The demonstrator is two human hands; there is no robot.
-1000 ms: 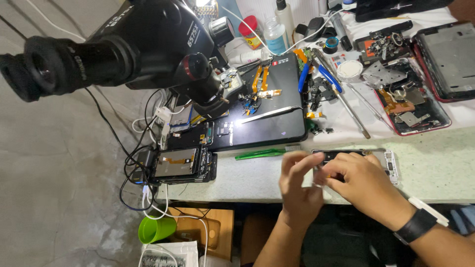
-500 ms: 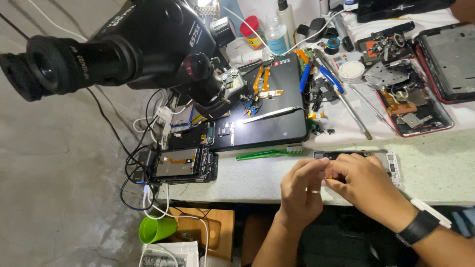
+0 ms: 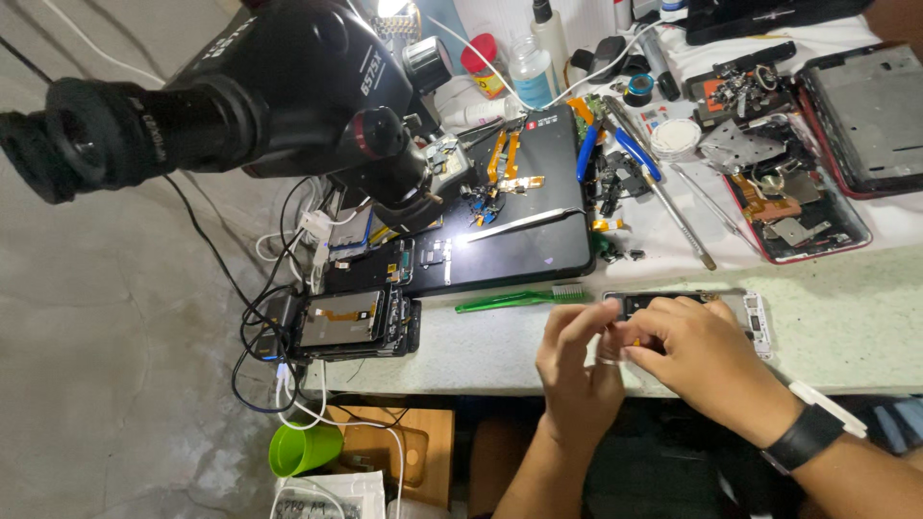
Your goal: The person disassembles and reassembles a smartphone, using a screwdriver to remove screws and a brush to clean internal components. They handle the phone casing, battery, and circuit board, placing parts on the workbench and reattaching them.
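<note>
Head view: both hands meet at the front edge of the pale bench [image 3: 865, 317], over an opened phone [image 3: 750, 322] that lies flat there, its dark upper end toward the left and its white end poking out to the right. The left hand [image 3: 575, 370] has its fingers [image 3: 577, 322] curled narrow, thumb and forefinger nearly closed at the phone's near edge; whether they pinch a small part I cannot tell, as it is too small to make out. The right hand [image 3: 707, 356], a black watch [image 3: 806, 437] on its wrist, rests over the middle of the phone, fingers bent down onto it, holding it steady.

Just left of the hands lies a green brush [image 3: 514, 300], and behind it a black mat [image 3: 524, 240] carries tweezers [image 3: 524, 225] and orange flex parts. A large black microscope [image 3: 240, 96] hangs over the left end of the bench; a second opened phone [image 3: 351, 322] sits below it.

The step in hand looks like fine work on a small piece inside the phone. A next move here would call for a steady phone and a light, precise pinch.
</note>
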